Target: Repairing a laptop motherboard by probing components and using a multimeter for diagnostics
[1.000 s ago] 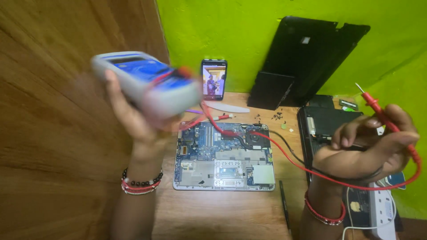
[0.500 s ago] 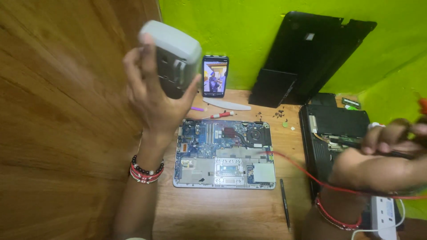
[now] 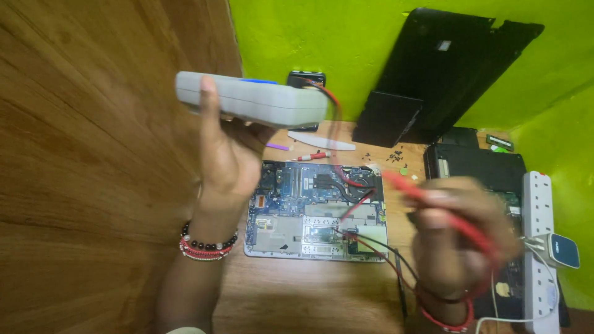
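Head view: two hands over an opened laptop on a wooden bench, meter raised, probe in hand.

Left hand [image 3: 226,154] is lifted high, fingers clamped around a grey multimeter [image 3: 250,99] held edge-on above the bench [image 3: 297,297]; beaded bracelets sit on that wrist. Red lead [image 3: 337,133] runs down from the meter toward the exposed laptop board [image 3: 315,210], which lies flat below and between the hands. Right hand [image 3: 458,238] is blurred, low on the right, fingers closed on a red probe [image 3: 433,207] angled toward the board's right edge. A white power strip [image 3: 538,247] lies just right of that hand. A black laptop cover [image 3: 445,68] leans against the green wall. Small screws [image 3: 394,154] are scattered near the board's top corner.
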